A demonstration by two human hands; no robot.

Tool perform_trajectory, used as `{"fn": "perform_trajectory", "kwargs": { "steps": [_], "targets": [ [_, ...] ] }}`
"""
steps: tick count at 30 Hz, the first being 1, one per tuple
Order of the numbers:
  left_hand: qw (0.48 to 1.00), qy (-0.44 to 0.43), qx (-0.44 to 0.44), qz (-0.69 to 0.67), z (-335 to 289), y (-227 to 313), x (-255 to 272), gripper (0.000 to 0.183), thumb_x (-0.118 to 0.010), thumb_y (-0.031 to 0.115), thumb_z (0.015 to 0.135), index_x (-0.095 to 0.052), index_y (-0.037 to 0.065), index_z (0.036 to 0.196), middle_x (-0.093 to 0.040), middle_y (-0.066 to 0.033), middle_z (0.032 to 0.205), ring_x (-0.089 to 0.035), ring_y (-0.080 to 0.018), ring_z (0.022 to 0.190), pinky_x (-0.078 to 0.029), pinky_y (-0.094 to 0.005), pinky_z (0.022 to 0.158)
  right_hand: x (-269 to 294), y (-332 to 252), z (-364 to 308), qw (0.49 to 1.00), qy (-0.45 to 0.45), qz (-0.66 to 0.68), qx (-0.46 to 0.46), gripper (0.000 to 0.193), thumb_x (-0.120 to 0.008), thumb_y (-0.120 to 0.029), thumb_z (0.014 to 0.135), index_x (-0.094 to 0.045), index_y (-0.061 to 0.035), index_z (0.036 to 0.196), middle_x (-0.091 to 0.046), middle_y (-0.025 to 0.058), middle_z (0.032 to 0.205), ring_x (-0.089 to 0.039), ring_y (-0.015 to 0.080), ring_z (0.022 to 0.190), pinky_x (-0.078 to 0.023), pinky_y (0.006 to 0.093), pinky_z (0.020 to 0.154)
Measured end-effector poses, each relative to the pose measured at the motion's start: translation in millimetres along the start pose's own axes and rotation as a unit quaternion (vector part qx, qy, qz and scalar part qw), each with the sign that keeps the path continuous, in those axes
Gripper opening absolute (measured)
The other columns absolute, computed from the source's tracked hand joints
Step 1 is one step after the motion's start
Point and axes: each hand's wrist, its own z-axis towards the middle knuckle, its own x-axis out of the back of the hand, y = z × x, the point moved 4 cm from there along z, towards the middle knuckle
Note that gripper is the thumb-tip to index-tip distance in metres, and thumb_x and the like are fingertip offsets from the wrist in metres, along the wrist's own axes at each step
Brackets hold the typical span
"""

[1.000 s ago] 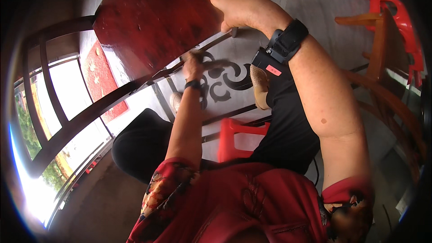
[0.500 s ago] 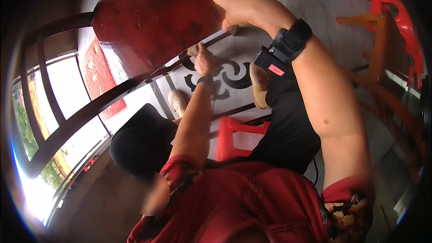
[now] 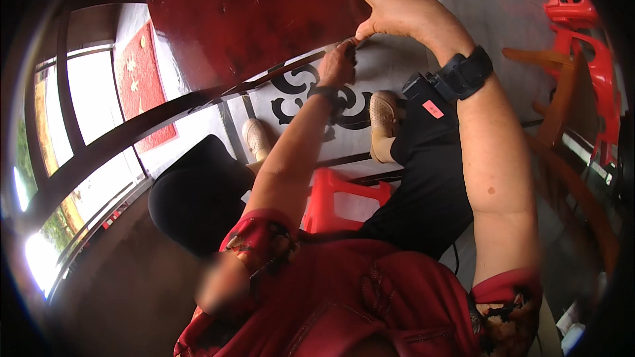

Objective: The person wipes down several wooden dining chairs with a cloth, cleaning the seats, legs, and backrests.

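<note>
Red mat [image 3: 140, 82] at left; glossy dark-red wooden panel [image 3: 258, 20] at upper centre-left; left hand [image 3: 337, 67] at panel's near edge, fingers curled (contents, if any, cannot be told); right hand [image 3: 405, 8] spread wide against panel's right edge; red plastic furniture [image 3: 575, 16] at far right.

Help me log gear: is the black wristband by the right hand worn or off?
Worn: the black wristband wraps across the right forearm, just behind the right hand.
</note>
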Motion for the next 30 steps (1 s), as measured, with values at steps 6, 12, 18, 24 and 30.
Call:
{"fn": "perform_trajectory", "kwargs": {
  "steps": [6,12,18,24,30],
  "targets": [
    [0.859,0.192,-0.158,-0.448,-50.9,28.8,10.2,0.030,-0.047,0.010,0.097,-0.047,0.004,0.126,-0.063,-0.0167,0.112,-0.063,-0.0271,0.103,-0.050,-0.0391,0.090,-6.2,8.2,-0.7,0.999,0.027,-0.016,0.026,0.097,-0.083,-0.024,0.065,-0.034,0.0071,0.143,-0.063,0.0271,0.111,-0.060,0.0375,0.107,-0.051,0.0398,0.091],
    [0.714,0.116,-0.094,-0.684,-76.2,95.2,23.0,0.034,-0.043,0.010,0.099,-0.048,0.002,0.132,-0.058,-0.0123,0.126,-0.054,-0.0218,0.116,-0.039,-0.0342,0.102,12.8,-0.7,1.9,0.999,-0.012,0.024,0.037,0.092,-0.074,-0.018,0.066,-0.031,0.0182,0.139,-0.063,0.0337,0.099,-0.064,0.0442,0.095,-0.055,0.0411,0.080],
    [0.876,0.229,-0.009,-0.424,-22.6,64.4,2.0,0.024,-0.056,0.014,0.088,-0.067,-0.006,0.096,-0.070,-0.0226,0.081,-0.068,-0.0350,0.077,-0.052,-0.0409,0.073,38.7,-19.3,-4.4,0.992,-0.111,0.049,-0.023,0.088,-0.075,-0.015,0.066,-0.033,0.0182,0.136,-0.062,0.0344,0.101,-0.064,0.0425,0.097,-0.055,0.0413,0.080],
    [0.965,0.211,0.071,-0.141,7.3,5.5,-37.5,0.026,-0.063,0.024,0.082,-0.070,0.011,0.104,-0.069,-0.0249,0.095,-0.066,-0.0418,0.094,-0.052,-0.0487,0.079,9.5,7.6,-0.1,0.999,0.001,0.005,0.052,0.096,-0.081,-0.019,0.066,-0.031,0.0156,0.140,-0.061,0.0337,0.109,-0.061,0.0413,0.106,-0.052,0.0411,0.090],
    [0.962,0.028,-0.018,-0.272,72.0,-57.5,-62.8,0.025,-0.058,0.026,0.089,-0.062,0.011,0.109,-0.065,-0.0137,0.113,-0.061,-0.0275,0.107,-0.052,-0.0388,0.081,21.8,-23.0,8.2,0.997,-0.037,0.002,0.062,0.098,-0.082,-0.019,0.066,-0.030,0.0154,0.141,-0.061,0.0323,0.112,-0.060,0.0400,0.109,-0.051,0.0396,0.092]
  ]
}}
